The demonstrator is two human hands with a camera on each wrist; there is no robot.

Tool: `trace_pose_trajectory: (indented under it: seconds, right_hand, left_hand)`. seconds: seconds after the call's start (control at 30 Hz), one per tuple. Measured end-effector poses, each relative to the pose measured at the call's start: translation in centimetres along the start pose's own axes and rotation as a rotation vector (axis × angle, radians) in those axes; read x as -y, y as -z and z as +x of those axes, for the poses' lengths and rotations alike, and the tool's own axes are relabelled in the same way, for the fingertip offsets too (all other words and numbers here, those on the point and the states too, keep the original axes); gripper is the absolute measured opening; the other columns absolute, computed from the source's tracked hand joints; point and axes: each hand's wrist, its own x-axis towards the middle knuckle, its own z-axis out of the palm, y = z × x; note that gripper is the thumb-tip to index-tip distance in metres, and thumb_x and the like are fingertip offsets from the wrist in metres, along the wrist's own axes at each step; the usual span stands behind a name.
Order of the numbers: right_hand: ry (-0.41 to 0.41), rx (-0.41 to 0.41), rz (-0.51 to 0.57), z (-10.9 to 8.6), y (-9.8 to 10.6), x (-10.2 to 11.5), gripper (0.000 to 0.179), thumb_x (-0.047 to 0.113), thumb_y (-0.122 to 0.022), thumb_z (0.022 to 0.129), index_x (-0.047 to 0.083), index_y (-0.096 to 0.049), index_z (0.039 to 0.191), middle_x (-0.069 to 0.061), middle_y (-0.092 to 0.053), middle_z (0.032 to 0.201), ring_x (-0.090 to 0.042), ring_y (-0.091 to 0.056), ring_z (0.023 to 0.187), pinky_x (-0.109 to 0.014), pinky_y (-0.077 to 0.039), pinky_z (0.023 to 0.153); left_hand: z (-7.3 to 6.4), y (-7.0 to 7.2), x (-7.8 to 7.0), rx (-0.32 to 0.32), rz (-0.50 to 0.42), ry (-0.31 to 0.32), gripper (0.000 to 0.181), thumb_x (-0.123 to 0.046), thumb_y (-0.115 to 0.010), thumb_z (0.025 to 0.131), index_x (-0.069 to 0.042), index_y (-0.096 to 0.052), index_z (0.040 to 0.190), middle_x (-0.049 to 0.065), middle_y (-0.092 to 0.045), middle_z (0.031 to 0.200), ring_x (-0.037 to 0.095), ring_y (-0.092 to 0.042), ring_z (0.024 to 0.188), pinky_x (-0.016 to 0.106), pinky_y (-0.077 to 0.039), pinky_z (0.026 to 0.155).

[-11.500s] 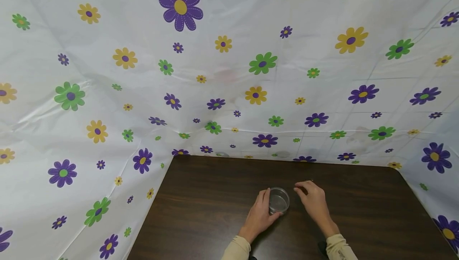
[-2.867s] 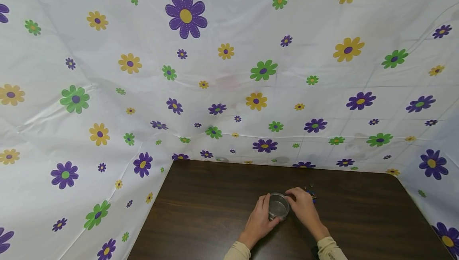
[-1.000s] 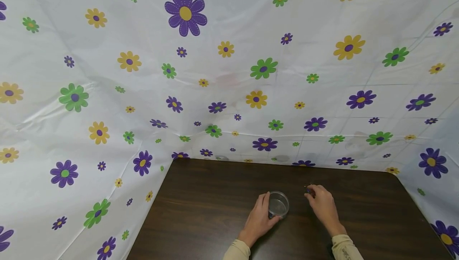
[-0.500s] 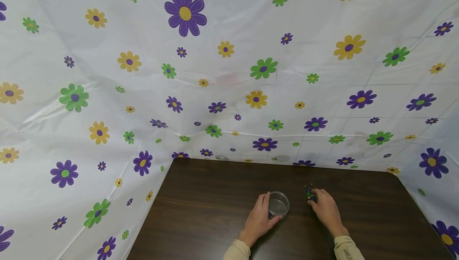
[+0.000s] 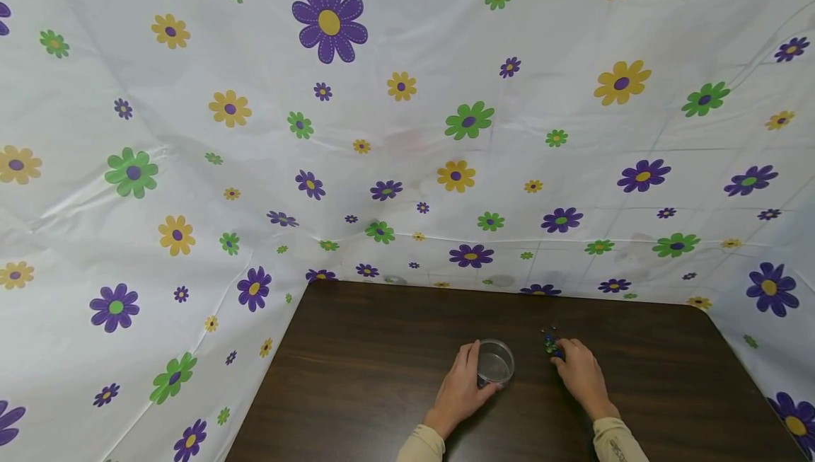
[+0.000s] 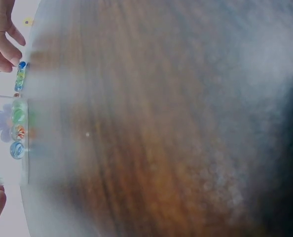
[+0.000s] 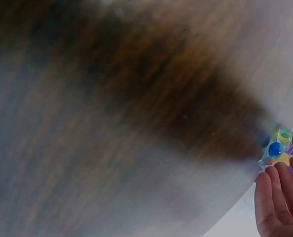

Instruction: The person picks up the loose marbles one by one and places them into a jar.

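Note:
My left hand (image 5: 460, 388) grips a round clear container (image 5: 496, 370) from its left side, thumb at the front. Through the container's wall in the left wrist view I see several marbles inside, among them a green marble (image 6: 18, 116) and a blue-streaked marble (image 6: 17, 150). My right hand (image 5: 581, 376) is at a small cluster of loose blue and green marbles (image 5: 550, 343) to the right of the container. In the right wrist view its fingers and thumb stand apart beside a blue marble (image 7: 274, 149), with no marble visibly pinched.
The dark wood-grain table (image 5: 363, 349) extends on both sides of the hands. A white flower-print cloth (image 5: 407, 115) hangs behind the table and along both sides. Two small marbles (image 5: 547, 329) lie just behind the cluster.
Before, my right hand went from the container's rim to the marbles. Over the last second it has drawn slightly right and toward me, uncovering the cluster. My left hand stays on the container.

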Motion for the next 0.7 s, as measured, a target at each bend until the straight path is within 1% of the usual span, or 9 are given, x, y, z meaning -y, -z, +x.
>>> trace_pose_trajectory:
  seconds: [0.13,0.37,0.7]
  right_hand:
    - [0.022,-0.01,-0.015,0.03,-0.06,-0.06,0.027,-0.004,-0.079,0.084,-0.012,-0.069,0.108,-0.025,-0.066,0.1,-0.046,-0.066,0.091,-0.059,-0.054,0.076]
    - [0.033,-0.018,-0.021,0.18,-0.25,-0.18,0.022,-0.005,-0.078,0.084,-0.01,-0.071,0.105,-0.024,-0.066,0.097,-0.045,-0.067,0.09,-0.061,-0.054,0.075]
    - [0.061,-0.018,-0.022,0.17,-0.45,-0.12,0.018,-0.009,-0.078,0.082,-0.011,-0.072,0.099,-0.021,-0.066,0.091,-0.043,-0.067,0.084,-0.058,-0.055,0.072]
  left_hand:
    - [0.05,0.0,0.03,-0.004,0.001,-0.001,0.086,-0.04,-0.084,0.088,0.003,-0.045,0.15,0.012,-0.053,0.139,0.021,-0.061,0.121,0.027,-0.054,0.093]
    - [0.08,-0.05,0.0,-0.007,0.009,-0.001,0.086,-0.041,-0.085,0.087,0.003,-0.046,0.15,0.012,-0.053,0.138,0.021,-0.061,0.121,0.028,-0.054,0.093]
    - [0.03,-0.11,0.03,-0.005,0.009,0.006,0.086,-0.041,-0.085,0.087,0.002,-0.046,0.15,0.012,-0.053,0.139,0.021,-0.061,0.121,0.028,-0.054,0.093]
